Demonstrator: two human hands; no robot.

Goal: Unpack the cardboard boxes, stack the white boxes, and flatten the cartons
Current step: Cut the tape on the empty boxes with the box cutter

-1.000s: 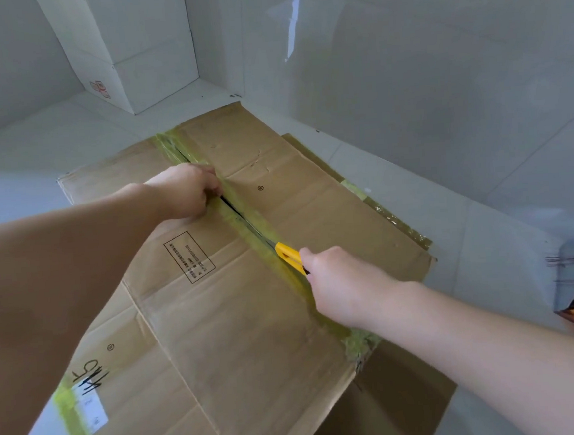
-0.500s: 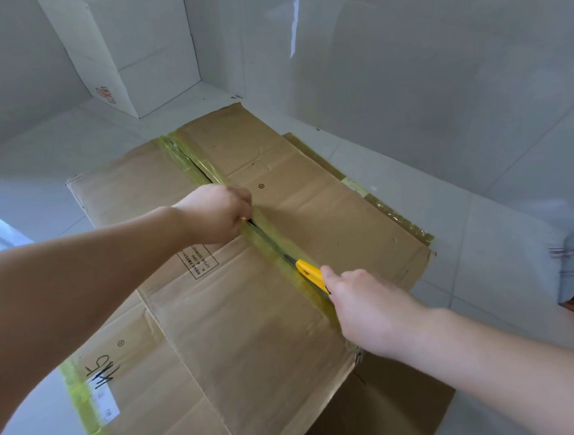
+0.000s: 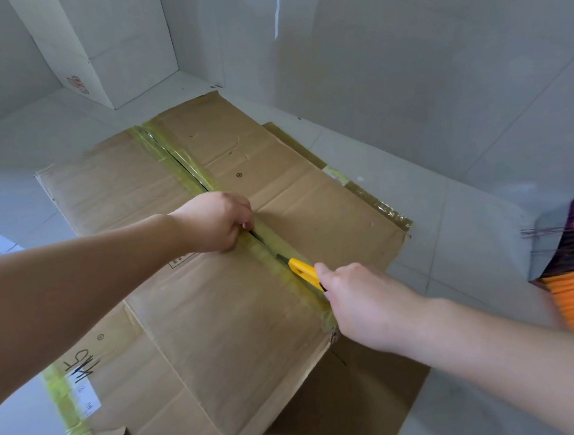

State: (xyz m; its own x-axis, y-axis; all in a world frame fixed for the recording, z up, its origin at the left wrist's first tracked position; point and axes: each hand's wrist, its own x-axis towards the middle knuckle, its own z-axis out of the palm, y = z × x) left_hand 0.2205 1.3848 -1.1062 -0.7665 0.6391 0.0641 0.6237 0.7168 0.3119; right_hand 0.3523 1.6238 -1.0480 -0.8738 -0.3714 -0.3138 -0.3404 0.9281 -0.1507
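The big brown carton point(image 3: 217, 312) lies on the floor, looking stiff but light, so the left hand point(image 3: 215, 221) grips its flap edge while the right hand point(image 3: 357, 301) grips a yellow knife point(image 3: 303, 272) in the tape.

One head-worn camera, tilted forward and down

We look from head height, close over the brown cardboard carton point(image 3: 239, 324) on the tiled floor point(image 3: 433, 212), both forearms reaching in from the bottom edge, a room corner at top; wide-angle bending shows, and we have no second view.
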